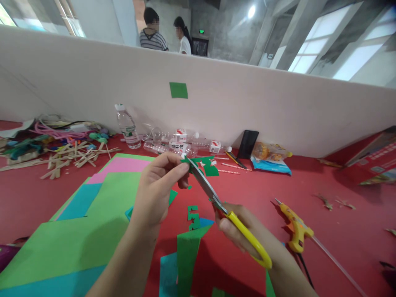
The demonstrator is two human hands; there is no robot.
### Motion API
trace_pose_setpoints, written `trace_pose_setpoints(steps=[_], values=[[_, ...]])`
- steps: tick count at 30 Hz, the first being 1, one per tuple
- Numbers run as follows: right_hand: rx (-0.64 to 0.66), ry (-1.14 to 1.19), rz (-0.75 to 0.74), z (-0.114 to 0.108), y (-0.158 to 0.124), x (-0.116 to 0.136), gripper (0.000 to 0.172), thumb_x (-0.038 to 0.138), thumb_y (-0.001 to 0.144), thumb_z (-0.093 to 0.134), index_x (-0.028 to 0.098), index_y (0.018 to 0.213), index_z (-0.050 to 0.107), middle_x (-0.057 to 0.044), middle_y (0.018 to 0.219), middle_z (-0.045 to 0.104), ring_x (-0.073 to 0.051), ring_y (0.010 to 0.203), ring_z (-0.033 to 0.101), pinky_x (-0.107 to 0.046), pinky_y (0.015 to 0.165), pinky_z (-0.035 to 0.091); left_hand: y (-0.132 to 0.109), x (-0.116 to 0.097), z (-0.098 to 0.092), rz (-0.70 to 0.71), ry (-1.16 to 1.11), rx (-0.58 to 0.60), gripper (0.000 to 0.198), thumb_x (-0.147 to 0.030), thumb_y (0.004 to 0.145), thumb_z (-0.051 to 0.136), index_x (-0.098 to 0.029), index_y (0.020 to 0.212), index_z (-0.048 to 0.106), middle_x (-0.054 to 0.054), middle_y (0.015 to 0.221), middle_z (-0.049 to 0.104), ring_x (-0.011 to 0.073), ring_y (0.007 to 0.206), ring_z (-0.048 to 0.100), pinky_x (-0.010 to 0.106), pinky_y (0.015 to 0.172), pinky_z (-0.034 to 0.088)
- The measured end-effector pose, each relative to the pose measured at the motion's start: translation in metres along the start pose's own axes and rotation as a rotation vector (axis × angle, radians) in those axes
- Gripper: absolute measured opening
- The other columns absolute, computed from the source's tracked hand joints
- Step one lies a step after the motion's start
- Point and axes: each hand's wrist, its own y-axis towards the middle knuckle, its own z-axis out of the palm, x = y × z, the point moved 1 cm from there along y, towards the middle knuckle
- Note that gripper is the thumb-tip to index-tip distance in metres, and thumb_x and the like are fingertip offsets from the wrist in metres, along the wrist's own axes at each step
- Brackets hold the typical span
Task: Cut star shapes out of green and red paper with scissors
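At the centre of the frame, my left hand pinches a small green scrap between thumb and forefinger. Just right of and below it, my right hand is wrapped around the yellow handle of the scissors, whose blades slant up leftward to the scrap; I cannot tell whether their tips meet.

Just behind the blades lies a cut green sheet. Below my left hand, centre of frame, are green offcuts with star-shaped holes, on the red table. In the lower left I see a large light-green sheet, with a blue sheet and a pink sheet above it.

Lower right: a yellow glue gun lying on its side. Right of centre, farther back: a dark phone leaning on the white partition, beside a snack bag. Left of centre: an upright bottle; at middle left, a pile of wooden sticks. Top, left of centre: two people beyond the partition.
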Motion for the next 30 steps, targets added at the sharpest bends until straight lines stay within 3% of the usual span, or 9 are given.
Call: trace_pose_setpoints(steps=[12,30], values=[[-0.031,0.071,-0.022,0.013,0.003,-0.008,0.068,0.09,0.089,0.046,0.024,0.074,0.042,0.008,0.056,0.034,-0.009,0.048,0.029,-0.025,0.045,0.018,0.0,0.0,0.006,0.007,-0.058,-0.037,0.011,-0.019,0.078,0.073,-0.021,0.07,0.065,-0.006,0.059,0.06,0.0074,0.052,0.056,0.019,0.051,0.046],[-0.019,0.021,-0.009,0.015,0.004,-0.011,0.07,0.092,0.089,0.042,0.025,0.071,0.039,0.007,0.054,0.033,-0.01,0.049,0.029,-0.026,0.046,0.015,-0.001,-0.002,0.007,-0.021,-0.078,-0.054,0.012,-0.018,0.076,0.074,-0.02,0.069,0.065,-0.006,0.057,0.06,0.0071,0.05,0.055,0.019,0.05,0.044]])
